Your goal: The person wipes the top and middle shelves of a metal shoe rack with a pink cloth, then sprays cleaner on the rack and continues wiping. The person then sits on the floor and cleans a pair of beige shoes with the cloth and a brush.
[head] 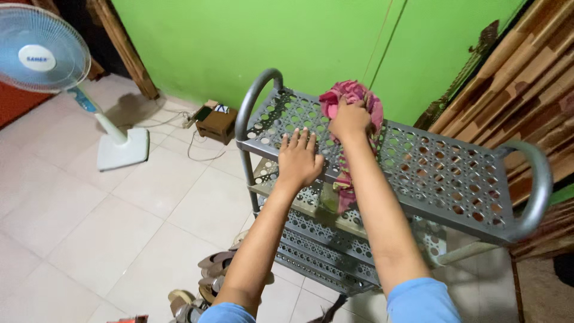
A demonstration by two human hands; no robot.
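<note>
While the left hand (299, 160) lies flat with fingers spread on the front edge of the grey perforated shelf rack (445, 179), the right hand (350, 119) closes its fingers on a crumpled pink cloth (354, 96) pressed against the rack's top tier, near the back edge. Part of the cloth hangs down through to the lower tier. Pale square floor tiles (89, 209) cover the room, and a bright green wall (269, 42) stands behind. A white pedestal fan (45, 57) stands to the left, a small brown box (216, 121) near the wall, and sandals (209, 278) beside the rack's foot.
</note>
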